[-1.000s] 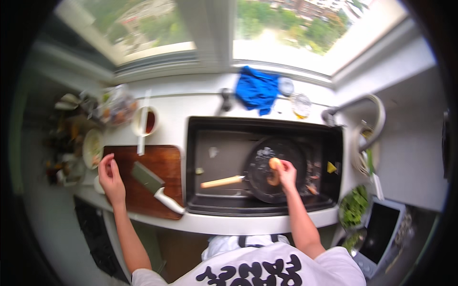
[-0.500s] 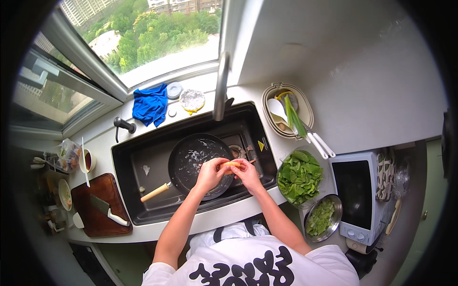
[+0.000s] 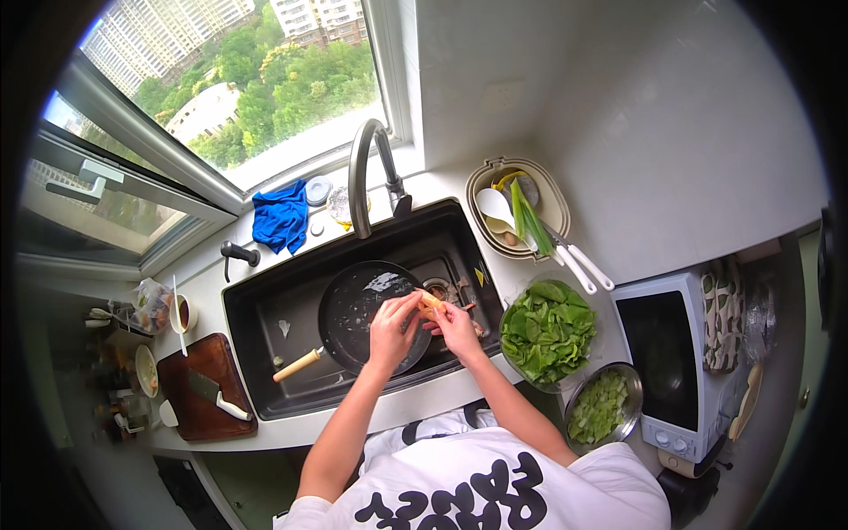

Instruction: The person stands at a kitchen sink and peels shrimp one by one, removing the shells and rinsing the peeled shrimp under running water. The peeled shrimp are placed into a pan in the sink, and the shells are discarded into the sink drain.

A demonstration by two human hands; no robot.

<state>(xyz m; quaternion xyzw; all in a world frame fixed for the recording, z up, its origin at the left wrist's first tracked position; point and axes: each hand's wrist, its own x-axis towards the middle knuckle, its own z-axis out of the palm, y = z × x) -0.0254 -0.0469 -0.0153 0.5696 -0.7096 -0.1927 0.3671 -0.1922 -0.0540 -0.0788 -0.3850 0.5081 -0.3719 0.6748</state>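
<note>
Over the right part of the wok, I hold a small orange, elongated piece of food whose kind I cannot make out. My right hand pinches it from the right. The fingertips of my left hand close on its upper left end. Beneath my hands a black wok with a wooden handle rests in the dark sink, with some water glinting inside it. Pinkish-orange scraps lie around the drain just right of the wok, partly hidden by my right hand.
Right of the sink are a bowl of leafy greens, a metal bowl of chopped greens, a basin with utensils, and a microwave. A cleaver lies on the cutting board at left. The faucet arches over the sink.
My view has shifted, so more of the faucet and window shows. The orange piece has turned from nearly level to slanted, and my left fingers are straighter along its upper end.
</note>
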